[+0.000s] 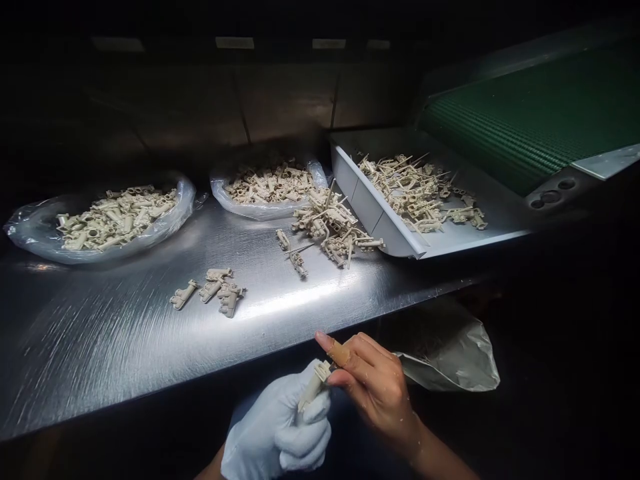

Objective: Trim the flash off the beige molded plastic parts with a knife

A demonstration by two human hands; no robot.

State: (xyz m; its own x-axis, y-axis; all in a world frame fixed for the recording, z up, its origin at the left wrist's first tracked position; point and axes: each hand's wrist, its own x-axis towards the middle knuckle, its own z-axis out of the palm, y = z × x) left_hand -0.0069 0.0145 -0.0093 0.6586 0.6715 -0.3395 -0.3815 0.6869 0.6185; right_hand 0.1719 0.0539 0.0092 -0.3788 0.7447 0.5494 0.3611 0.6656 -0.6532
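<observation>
My left hand [280, 427], in a white glove, is closed round a beige molded plastic part [314, 387] below the table's front edge. My right hand [373, 377] is bare, with a tan bandage [340, 353] around its index finger. Its thumb meets the upper end of the part, while the index finger sticks out above it. The other fingers are curled; a small dark bit shows by the thumb, but what they grip is hidden. Several loose parts [211, 289] lie on the metal table [165, 353] beyond my hands.
Two plastic bags [187, 203] [260, 212] hold beige parts. A heap of parts with sprues [330, 223] lies beside a grey chute [380, 207] bearing more pieces. A green conveyor belt [525, 120] rises at right. Below the edge hangs a pale bag [460, 353].
</observation>
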